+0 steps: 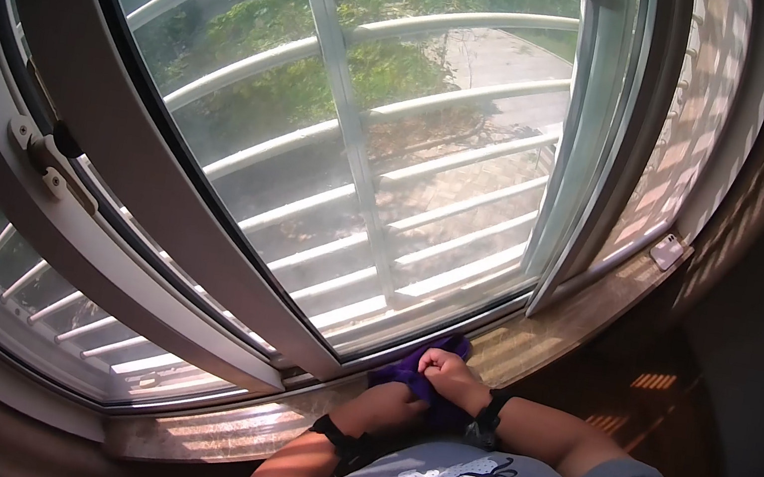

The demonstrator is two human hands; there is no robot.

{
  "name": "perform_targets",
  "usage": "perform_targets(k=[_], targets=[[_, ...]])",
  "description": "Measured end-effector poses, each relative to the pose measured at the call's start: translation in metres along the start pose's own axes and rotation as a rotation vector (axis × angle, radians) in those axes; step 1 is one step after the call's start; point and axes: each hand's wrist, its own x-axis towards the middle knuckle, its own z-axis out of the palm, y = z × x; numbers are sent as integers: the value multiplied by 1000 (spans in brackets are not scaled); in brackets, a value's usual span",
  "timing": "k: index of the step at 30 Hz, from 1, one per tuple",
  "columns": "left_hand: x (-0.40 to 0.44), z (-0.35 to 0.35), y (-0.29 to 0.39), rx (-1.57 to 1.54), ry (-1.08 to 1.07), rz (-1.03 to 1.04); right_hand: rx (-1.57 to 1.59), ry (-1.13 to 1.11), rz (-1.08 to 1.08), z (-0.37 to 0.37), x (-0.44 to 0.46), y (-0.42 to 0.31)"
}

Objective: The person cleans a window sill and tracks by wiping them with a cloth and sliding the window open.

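Purple, soft-looking cloth (446,413) sits bunched at the tan stone windowsill (518,346), right hand (454,376) curled closed on it, left hand (388,409) against it, finger closure indeterminable, presumably paired to keep loose fabric gathered.

Right of the purple cloth (398,370), we find room along the sill (526,342) to a phone (668,251); ahead, window frame (97,70) and white bars (471,97) block passage.
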Motion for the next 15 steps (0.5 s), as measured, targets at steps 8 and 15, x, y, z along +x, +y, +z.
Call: perform_targets(k=[8,15], targets=[[78,1,17,-141,-227,-191,-45,-54,71,-55,-19,8],[116,8,61,-165,-224,-177,314,-54,182,-111,-25,58]])
